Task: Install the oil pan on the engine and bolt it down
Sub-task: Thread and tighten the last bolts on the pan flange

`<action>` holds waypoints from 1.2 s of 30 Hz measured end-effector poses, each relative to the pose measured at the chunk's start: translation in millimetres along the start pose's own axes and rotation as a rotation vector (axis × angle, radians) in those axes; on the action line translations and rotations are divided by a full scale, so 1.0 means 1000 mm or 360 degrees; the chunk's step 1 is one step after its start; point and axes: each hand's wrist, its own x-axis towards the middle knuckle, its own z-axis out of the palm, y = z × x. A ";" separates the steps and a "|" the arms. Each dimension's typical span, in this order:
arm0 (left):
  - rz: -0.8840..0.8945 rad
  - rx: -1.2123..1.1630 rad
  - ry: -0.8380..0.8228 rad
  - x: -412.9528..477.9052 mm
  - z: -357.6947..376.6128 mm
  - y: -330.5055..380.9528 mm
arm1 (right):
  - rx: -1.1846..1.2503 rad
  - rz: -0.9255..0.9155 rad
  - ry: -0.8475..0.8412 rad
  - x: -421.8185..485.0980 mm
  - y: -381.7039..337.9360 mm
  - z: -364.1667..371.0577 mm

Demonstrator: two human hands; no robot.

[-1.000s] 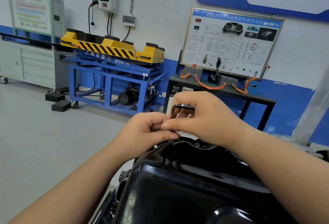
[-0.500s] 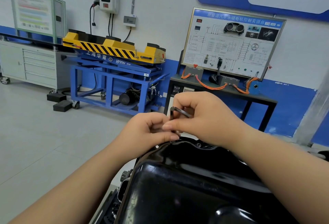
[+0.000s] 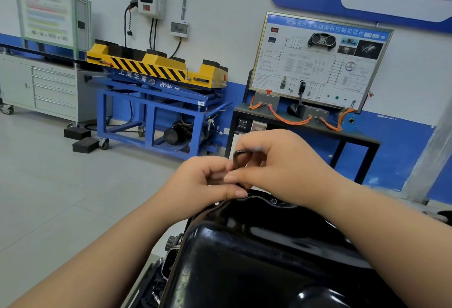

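Observation:
A glossy black oil pan (image 3: pixel 256 258) lies bottom-up on the engine (image 3: pixel 168 253), filling the lower middle of the view. Both hands meet at its far rim. My right hand (image 3: pixel 281 168) grips a dark L-shaped hex key (image 3: pixel 238 158) that stands upright over the rim, its short arm pointing right. My left hand (image 3: pixel 203 180) pinches the key's lower shaft with thumb and fingers, just above the flange. A seated bolt (image 3: pixel 274 201) shows on the rim to the right of the key. The key's tip and the bolt under it are hidden by fingers.
Across the grey floor stand a blue lift stand with a yellow striped top (image 3: pixel 156 82), a grey drawer cabinet (image 3: pixel 49 85) at left and a training panel on a black table (image 3: pixel 315 62) straight ahead. Black blocks (image 3: pixel 83 140) lie on the floor.
The hex key's short arm has swung from flat above my right fingers to lower, near my palm; the key has been turned. Both hands stay at the same spot on the rim.

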 end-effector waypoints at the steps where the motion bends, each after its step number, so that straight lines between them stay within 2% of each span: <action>1: -0.0001 0.0014 0.0051 0.001 0.001 -0.001 | -0.0009 -0.0009 0.0019 0.001 0.000 0.001; 4: 0.0036 0.0082 0.0069 0.001 0.001 0.000 | 0.0052 0.0024 0.0002 0.000 0.001 -0.001; 9: 0.0022 0.0148 0.0017 0.000 -0.003 -0.005 | 0.0209 0.0030 -0.0195 -0.004 -0.001 -0.008; 13: 0.0007 0.0195 -0.0046 0.000 -0.003 -0.007 | 0.0094 0.0029 -0.0145 -0.003 0.002 -0.007; 18: -0.0054 0.0131 -0.0056 0.001 -0.004 -0.007 | 0.0258 0.0048 -0.0171 -0.006 -0.002 -0.008; 22: -0.0041 0.0096 -0.0083 0.001 -0.004 -0.002 | 0.0236 -0.0010 -0.0166 -0.004 -0.005 -0.005; 24: -0.0014 0.0161 -0.0089 0.000 -0.004 -0.002 | 0.0187 -0.0029 -0.0136 -0.004 -0.004 -0.004; 29: -0.0024 0.0023 -0.0037 -0.001 -0.003 -0.004 | 0.0255 0.0027 -0.0004 -0.003 0.000 -0.004; 36: 0.0012 0.0010 0.0014 0.001 0.001 0.003 | 0.0251 -0.0006 -0.0126 -0.002 0.001 -0.004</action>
